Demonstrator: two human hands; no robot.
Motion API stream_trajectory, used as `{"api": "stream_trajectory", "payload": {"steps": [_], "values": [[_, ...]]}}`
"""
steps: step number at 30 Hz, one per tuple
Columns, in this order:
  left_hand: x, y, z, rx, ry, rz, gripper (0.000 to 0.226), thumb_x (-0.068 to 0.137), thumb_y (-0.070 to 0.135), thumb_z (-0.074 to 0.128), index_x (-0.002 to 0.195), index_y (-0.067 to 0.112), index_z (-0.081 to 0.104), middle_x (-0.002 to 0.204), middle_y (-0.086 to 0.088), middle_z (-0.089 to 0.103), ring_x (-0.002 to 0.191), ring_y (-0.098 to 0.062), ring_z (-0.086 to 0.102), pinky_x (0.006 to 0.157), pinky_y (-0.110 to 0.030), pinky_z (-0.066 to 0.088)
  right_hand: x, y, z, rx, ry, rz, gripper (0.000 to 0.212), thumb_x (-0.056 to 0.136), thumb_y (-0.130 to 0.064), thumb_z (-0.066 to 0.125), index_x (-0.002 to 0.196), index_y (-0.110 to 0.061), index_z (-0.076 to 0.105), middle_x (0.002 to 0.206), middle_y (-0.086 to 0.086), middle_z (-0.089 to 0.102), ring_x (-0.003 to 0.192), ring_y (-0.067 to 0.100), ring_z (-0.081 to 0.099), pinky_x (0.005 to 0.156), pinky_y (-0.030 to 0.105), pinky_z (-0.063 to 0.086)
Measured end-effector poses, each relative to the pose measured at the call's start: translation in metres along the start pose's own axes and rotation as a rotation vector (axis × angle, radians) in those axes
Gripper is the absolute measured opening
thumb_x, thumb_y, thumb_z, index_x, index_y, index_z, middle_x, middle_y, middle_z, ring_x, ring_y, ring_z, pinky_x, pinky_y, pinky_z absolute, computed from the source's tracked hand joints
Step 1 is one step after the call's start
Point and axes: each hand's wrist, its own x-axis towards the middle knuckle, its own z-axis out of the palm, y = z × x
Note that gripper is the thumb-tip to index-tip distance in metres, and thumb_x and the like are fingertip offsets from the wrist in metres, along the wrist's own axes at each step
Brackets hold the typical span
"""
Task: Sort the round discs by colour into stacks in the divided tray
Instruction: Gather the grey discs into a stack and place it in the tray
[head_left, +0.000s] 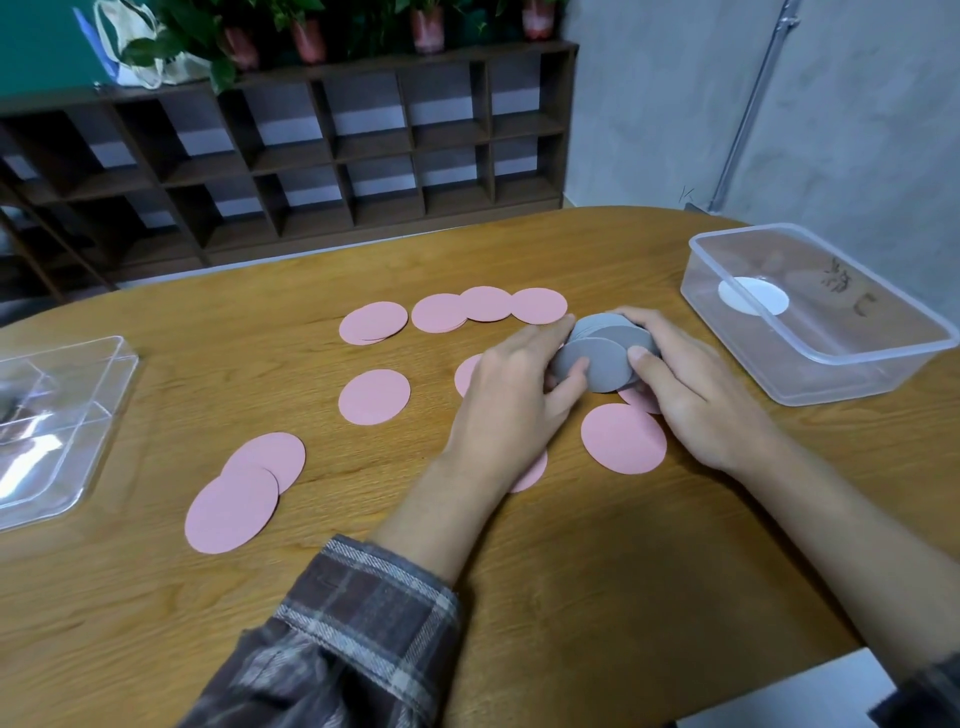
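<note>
- Head view, looking down at a wooden table (571, 582).
- Left hand (511, 379): fingers curled round the left edge of a fanned stack of grey discs (605, 361), thumb lying on the top disc. Grasping.
- Right hand (685, 382): clasps the same grey stack from the right, thumb on top, fingers wrapped round the far edge. Grasping.
- The grey stack sits between the two hands at mid-table, just above the surface. Cannot tell whether its lower edge touches the wood.
- Pink discs lie flat and loose on the table: a far row of four (485, 304), some overlapping; a single one (374, 397) left of the hands; an overlapping pair (244, 493) nearer the left front; one (623, 439) between the wrists.
- More pink discs show partly from under the hands and the left forearm.
- Divided tray (67, 441): clear plastic, at the left table edge, cut off by the frame, well apart from the hands. No discs visible in it.
- Clear tub (841, 358) at far right, a white disc (753, 297) lying in its bottom.
- Plaid sleeve (363, 618) on the left arm, pushed back from the wrist.
- Dark cubby shelf (311, 156) behind the table, potted plants (306, 31) on top.
</note>
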Motion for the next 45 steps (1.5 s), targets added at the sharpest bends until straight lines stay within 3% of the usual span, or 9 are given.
{"api": "stream_trajectory", "payload": {"steps": [5,8,10,17,26,30,35,40,45], "values": [[0.002,-0.002,0.003,-0.06,0.048,-0.037,0.032,0.092,0.023,0.074,0.123,0.013,0.073,0.095,0.002,0.072,0.076,-0.007,0.059,0.078,-0.018,0.046,-0.002,-0.006,0.0,0.125,-0.039,0.033,0.049,0.099,-0.027,0.036,0.146,-0.031,0.049,0.131,-0.017,0.055,0.113,-0.003,0.054,0.083,0.009,0.046],[0.001,-0.002,0.004,-0.092,0.088,-0.062,0.031,0.091,0.023,0.077,0.121,0.014,0.076,0.091,0.003,0.063,0.071,-0.007,0.058,0.077,-0.017,0.048,-0.002,-0.007,0.001,0.03,-0.066,0.048,0.054,0.102,-0.033,0.04,0.156,-0.035,0.035,0.145,-0.017,0.048,0.127,-0.001,0.048,0.106,0.023,0.042],[0.001,-0.003,0.005,-0.09,0.088,-0.067,0.029,0.092,0.024,0.076,0.117,0.012,0.077,0.089,0.0,0.067,0.073,-0.013,0.061,0.076,-0.027,0.051,-0.002,-0.006,0.002,-0.069,-0.087,0.055,0.058,0.106,-0.035,0.045,0.16,-0.037,0.024,0.148,-0.016,0.043,0.133,0.002,0.041,0.113,0.031,0.032],[0.001,-0.002,0.008,-0.112,0.05,-0.152,0.027,0.092,0.03,0.075,0.102,0.005,0.074,0.076,-0.003,0.073,0.068,-0.02,0.063,0.07,-0.04,0.05,0.001,-0.011,0.008,-0.208,-0.114,0.064,0.067,0.108,-0.041,0.04,0.164,-0.034,0.003,0.152,-0.007,0.038,0.126,0.0,0.039,0.101,0.022,0.029],[0.0,0.001,0.009,-0.022,-0.005,-0.069,0.029,0.104,0.022,0.058,0.126,0.005,0.068,0.098,-0.009,0.075,0.089,-0.025,0.066,0.081,-0.041,0.05,0.002,-0.014,0.009,-0.252,-0.107,0.079,0.073,0.11,-0.036,0.035,0.162,-0.03,-0.015,0.169,0.0,0.019,0.149,0.014,0.03,0.108,0.02,0.025],[-0.001,0.001,0.012,0.026,-0.005,-0.029,0.035,0.104,0.019,0.056,0.135,0.004,0.063,0.105,-0.01,0.075,0.096,-0.027,0.067,0.082,-0.04,0.051,0.001,-0.011,0.009,-0.235,-0.07,0.054,0.066,0.109,-0.034,0.038,0.164,-0.026,0.002,0.167,-0.001,0.024,0.149,0.012,0.029,0.11,0.019,0.023],[-0.002,-0.006,0.003,-0.006,0.034,0.005,0.03,0.099,0.025,0.065,0.125,0.011,0.074,0.089,-0.002,0.076,0.078,-0.02,0.067,0.072,-0.037,0.051,-0.001,-0.007,0.006,-0.213,-0.038,0.026,0.049,0.107,-0.032,0.045,0.153,-0.026,0.032,0.149,-0.003,0.049,0.133,0.016,0.048,0.106,0.032,0.038],[-0.002,-0.002,-0.002,-0.082,0.038,-0.043,0.042,0.098,0.026,0.07,0.137,0.012,0.067,0.104,0.003,0.073,0.09,-0.002,0.061,0.079,-0.009,0.043,-0.001,-0.006,0.005,-0.163,-0.046,0.029,0.042,0.107,-0.033,0.045,0.147,-0.026,0.033,0.135,-0.007,0.053,0.12,0.01,0.052,0.099,0.035,0.042],[-0.005,-0.002,-0.001,0.047,-0.221,-0.088,0.063,0.107,0.038,0.05,0.161,0.011,0.032,0.132,-0.002,0.053,0.122,-0.019,0.053,0.104,-0.036,0.045,-0.002,-0.006,0.007,-0.18,-0.103,0.0,0.043,0.108,-0.033,0.041,0.15,-0.027,0.033,0.142,-0.007,0.051,0.125,0.009,0.05,0.098,0.027,0.037]]}}
